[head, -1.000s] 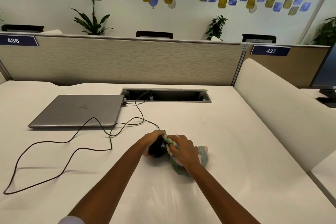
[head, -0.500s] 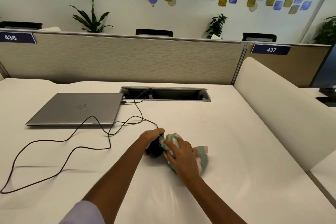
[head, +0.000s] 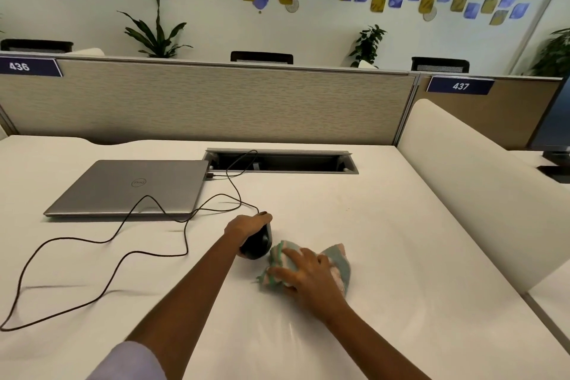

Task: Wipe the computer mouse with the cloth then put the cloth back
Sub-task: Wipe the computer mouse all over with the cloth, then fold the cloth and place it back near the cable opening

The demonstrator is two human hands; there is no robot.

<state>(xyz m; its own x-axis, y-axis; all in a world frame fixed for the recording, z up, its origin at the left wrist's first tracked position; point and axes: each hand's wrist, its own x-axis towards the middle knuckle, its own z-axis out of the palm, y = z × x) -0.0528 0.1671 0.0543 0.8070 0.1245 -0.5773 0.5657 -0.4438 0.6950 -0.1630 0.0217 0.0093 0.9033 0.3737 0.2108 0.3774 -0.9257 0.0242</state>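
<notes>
The black wired mouse was gripped on the desk by the left hand. The crumpled cloth lay just right of it, pressed under the spread right hand. Wiping was judged nearly or wholly done; the cloth had yet to be put back.

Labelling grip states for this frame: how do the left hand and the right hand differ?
1. The left hand curls over the black computer mouse and holds it. The right hand lies with fingers spread, pressing on the striped cloth.
2. The left hand is farther from the camera. The right hand is nearer, to the right of the mouse.

Shared: both are low over the white desk, each on one object.
</notes>
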